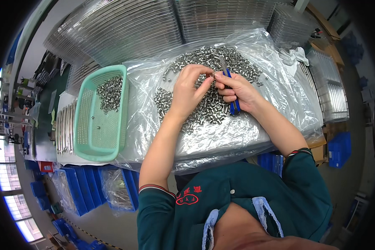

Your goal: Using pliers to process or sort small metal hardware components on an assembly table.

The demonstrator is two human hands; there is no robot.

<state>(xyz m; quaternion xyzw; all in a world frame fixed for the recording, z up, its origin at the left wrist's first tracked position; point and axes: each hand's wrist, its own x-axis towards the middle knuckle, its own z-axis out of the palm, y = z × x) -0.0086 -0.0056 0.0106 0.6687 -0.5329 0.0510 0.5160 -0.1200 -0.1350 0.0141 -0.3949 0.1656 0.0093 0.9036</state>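
Observation:
Between the thumb and fingertips of my left hand (pixel 190 91) is a small shiny metal ring-like part (pixel 212 75), held with its round opening showing. My right hand (pixel 242 92) is closed around a blue-handled knife (pixel 235 106), its grey metal end pointing away from me. The right thumb and index finger also come up against the small part. Beneath both hands lies a wide pile of similar small metal parts (pixel 204 111) on clear plastic sheeting (pixel 141 125). My fingers hide part of the knife and most of the held part.
Left of the pile stands a green plastic basket (pixel 81 121) with more metal parts (pixel 109 95) inside. Stacked clear trays (pixel 133 27) line the back of the table. A white cloth (pixel 293 56) lies at the far right. Blue bins (pixel 81 187) stand below the table's left edge.

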